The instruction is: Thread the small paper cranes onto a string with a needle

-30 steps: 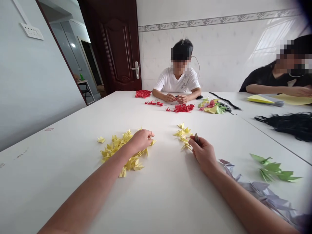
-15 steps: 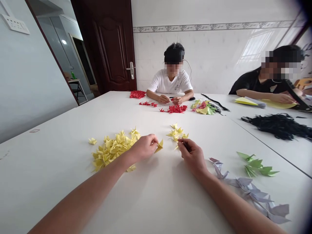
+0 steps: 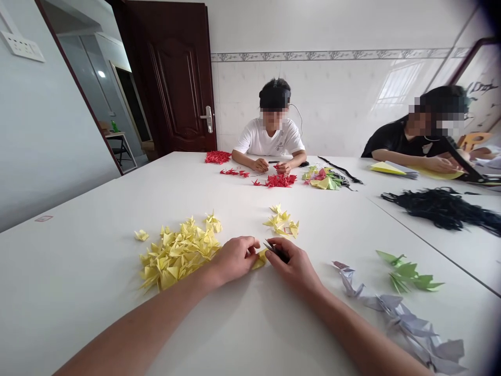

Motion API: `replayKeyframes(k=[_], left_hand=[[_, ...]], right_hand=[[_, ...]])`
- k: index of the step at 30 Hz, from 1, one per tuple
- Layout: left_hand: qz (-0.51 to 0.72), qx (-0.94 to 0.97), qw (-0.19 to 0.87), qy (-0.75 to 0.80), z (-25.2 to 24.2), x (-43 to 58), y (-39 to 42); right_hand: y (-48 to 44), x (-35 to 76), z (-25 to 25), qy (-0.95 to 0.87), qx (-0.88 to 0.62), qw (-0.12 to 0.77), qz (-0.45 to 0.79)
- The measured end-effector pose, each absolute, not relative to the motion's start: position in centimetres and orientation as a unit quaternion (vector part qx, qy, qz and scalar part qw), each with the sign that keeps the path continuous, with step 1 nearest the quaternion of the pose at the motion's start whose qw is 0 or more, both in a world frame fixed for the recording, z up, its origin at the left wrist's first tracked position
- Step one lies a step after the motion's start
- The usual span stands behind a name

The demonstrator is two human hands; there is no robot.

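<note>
My left hand [image 3: 236, 257] is closed, its thumb and fingers pinching a folded yellow paper crane [image 3: 260, 259] just above the table. Close by on the right, my right hand [image 3: 291, 261] grips a small dark tool with pointed metal tips [image 3: 269, 244]; its body is mostly hidden in the palm, so its exact kind is unclear. The tips point at the crane. Beside my left forearm lies a heap of yellow paper cranes [image 3: 176, 253]. A short group of yellow cranes [image 3: 281, 222] rests beyond my hands.
Grey-white paper cranes [image 3: 407, 318] and green ones [image 3: 409, 271] lie right of my right forearm. Black cords [image 3: 438, 206] are piled farther right. Across the white table [image 3: 97, 250], one person [image 3: 270, 136] handles red cranes [image 3: 279, 180]; another [image 3: 410, 141] handles yellow paper.
Both hands have come closer together and nearer to me. My right hand has moved away from the yellow group, bringing the tool tips beside the crane in my left hand.
</note>
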State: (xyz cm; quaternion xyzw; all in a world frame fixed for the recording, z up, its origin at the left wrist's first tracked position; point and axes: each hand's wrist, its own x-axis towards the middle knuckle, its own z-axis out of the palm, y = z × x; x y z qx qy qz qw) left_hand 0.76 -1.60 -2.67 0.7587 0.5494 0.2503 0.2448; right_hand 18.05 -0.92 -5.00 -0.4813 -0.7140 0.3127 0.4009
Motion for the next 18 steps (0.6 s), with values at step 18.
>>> replayKeyframes(k=[18], left_hand=[[0.33, 0.717, 0.248, 0.561, -3.2, 0.8, -1.4]], right_hand=[[-1.5, 18.3, -4.8, -0.81, -0.454, 0.309, 0.206]])
